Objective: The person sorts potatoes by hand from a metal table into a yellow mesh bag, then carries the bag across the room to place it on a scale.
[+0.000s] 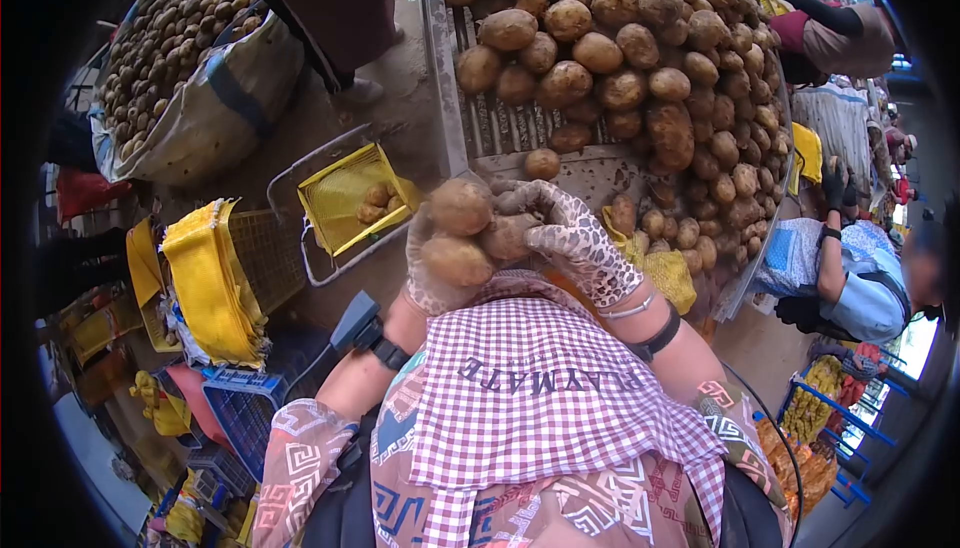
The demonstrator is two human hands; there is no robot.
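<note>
Close to my body, at the near edge of the sorting table (pixel 600 168), I hold three brown potatoes. My left hand (pixel 425 273), in a patterned glove, is cupped under and beside two of them, an upper potato (pixel 461 206) and a lower potato (pixel 456 261). The gloved fingers of my right hand (pixel 580 238) are closed on the third potato (pixel 509 236), which touches the other two. A single loose potato (pixel 542 164) lies on the table edge just beyond my hands. Many more potatoes (pixel 640 48) are heaped on the slatted surface behind it.
A yellow basket (pixel 345 238) with a few potatoes stands in a metal frame at left. Yellow sacks (pixel 210 278) hang over a crate. A large white bag (pixel 215 113) of potatoes is at upper left. A yellow net (pixel 670 281) lies by my right wrist. Co-workers (pixel 865 278) stand at right.
</note>
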